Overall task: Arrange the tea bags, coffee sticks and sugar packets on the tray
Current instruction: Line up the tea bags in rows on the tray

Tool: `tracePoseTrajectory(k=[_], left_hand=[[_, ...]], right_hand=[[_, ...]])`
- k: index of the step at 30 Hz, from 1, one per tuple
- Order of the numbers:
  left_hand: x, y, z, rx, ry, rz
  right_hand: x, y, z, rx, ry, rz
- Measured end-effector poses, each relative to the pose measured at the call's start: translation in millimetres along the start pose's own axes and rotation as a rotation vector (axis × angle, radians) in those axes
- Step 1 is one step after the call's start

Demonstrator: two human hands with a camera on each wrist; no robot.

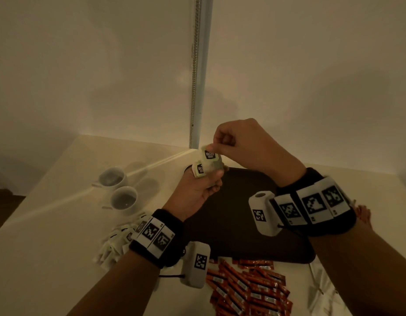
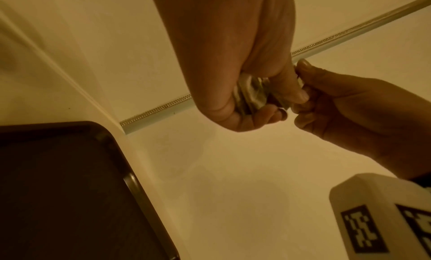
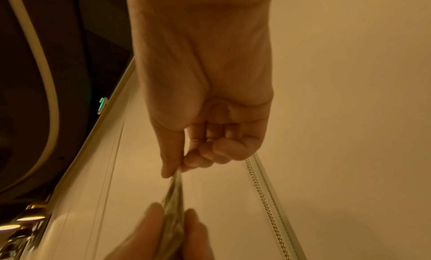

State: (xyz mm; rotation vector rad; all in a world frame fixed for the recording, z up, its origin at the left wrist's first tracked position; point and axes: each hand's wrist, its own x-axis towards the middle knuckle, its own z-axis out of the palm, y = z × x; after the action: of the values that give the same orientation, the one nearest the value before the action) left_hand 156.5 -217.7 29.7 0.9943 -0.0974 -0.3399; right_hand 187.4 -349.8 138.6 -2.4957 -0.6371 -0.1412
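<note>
My left hand [image 1: 205,179] grips a small stack of pale green tea bags [image 1: 203,168] above the far left corner of the dark tray [image 1: 243,224]. My right hand [image 1: 222,142] pinches the top edge of one tea bag [image 1: 210,154] of that stack between thumb and forefinger. In the left wrist view the tea bags [image 2: 250,95] sit squeezed in my left hand [image 2: 251,98], with my right hand [image 2: 303,90] at their edge. In the right wrist view my right hand [image 3: 177,168] pinches the tea bags [image 3: 173,199], which my left hand [image 3: 172,225] holds from below.
A heap of red coffee sticks [image 1: 247,290] lies in front of the tray. More pale packets [image 1: 116,242] lie to the left. Two white cups [image 1: 120,188] stand at the back left. Walls meet in a corner behind the table, with a metal strip [image 1: 196,71].
</note>
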Motion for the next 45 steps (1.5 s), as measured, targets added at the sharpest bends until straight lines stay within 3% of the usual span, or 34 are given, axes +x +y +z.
tracePoseTrajectory(k=[7,15,25,30,34,39,45], left_hand=[[-3,-1,1,-0.164,-0.017,-0.043],[-3,-3,-1,-0.245,-0.026,-0.038],[-4,-6,4,-0.345,-0.062,-0.036],[-5,-1,1,-0.302,0.080,-0.036],[-7,2,-7,-0.213,0.145,-0.013],[-7,2,-9,-0.109,0.170,0.043],[-7,-3,-9,-0.057,0.223,0.020]], right_hand=[[0,2,2,-0.070,-0.014,-0.019],[-3,6,-5,0.088,-0.035,0.046],[-4,4,14,0.255,0.128,0.082],[-3,5,14,0.446,0.086,0.138],[-4,14,12,0.357,0.000,0.118],[-5,21,15,0.427,-0.039,0.143],[-3,24,23,0.398,-0.067,0.116]])
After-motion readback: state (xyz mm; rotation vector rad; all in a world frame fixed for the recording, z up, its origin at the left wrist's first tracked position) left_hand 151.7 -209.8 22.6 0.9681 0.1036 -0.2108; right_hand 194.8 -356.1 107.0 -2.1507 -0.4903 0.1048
